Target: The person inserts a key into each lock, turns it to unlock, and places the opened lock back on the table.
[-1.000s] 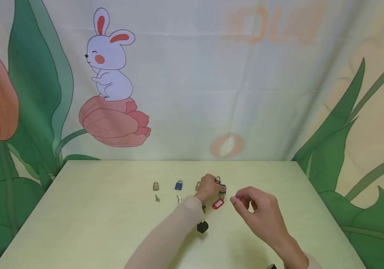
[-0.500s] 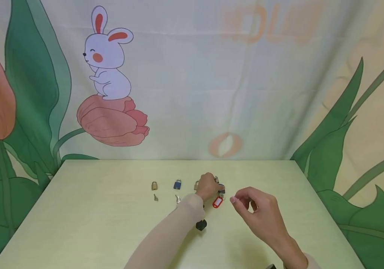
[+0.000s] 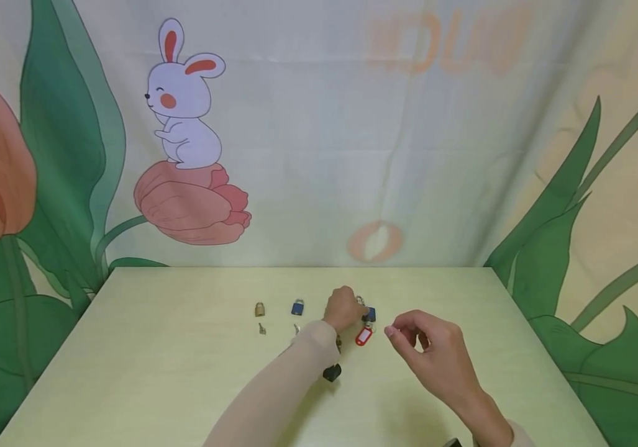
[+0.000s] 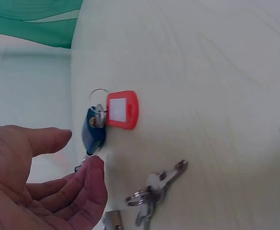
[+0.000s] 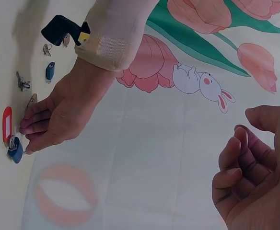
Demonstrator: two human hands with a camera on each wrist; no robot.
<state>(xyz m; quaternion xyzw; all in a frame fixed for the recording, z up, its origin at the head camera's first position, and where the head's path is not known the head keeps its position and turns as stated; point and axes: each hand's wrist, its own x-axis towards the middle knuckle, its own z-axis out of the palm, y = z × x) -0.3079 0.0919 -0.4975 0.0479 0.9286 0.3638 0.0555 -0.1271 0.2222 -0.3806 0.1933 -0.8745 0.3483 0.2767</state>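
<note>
My left hand (image 3: 343, 309) is beside a blue padlock (image 3: 371, 315) on the table, its thumb and loosely bent fingers apart in the left wrist view. A silver key (image 4: 99, 115) sits at the padlock's keyhole, joined by a ring to a red key tag (image 4: 123, 110) with a white label. Nearer the wrist lies a bunch of keys (image 4: 154, 187), and a brass padlock (image 4: 113, 220) shows by the fingers. In the head view the hand hides most of that padlock. My right hand (image 3: 433, 347) hovers to the right, fingers loosely curled around nothing.
Further left on the table (image 3: 145, 372) lie a brass padlock (image 3: 259, 309) and another blue padlock (image 3: 297, 307), each with small keys (image 3: 262, 329) in front. A black device (image 3: 332, 372) is strapped under my left wrist. A printed rabbit curtain (image 3: 296, 155) hangs behind the table.
My left fingers have loosened from the blue padlock and drawn slightly left, so more of it shows. The red tag has shifted only a little. My right hand has stayed put.
</note>
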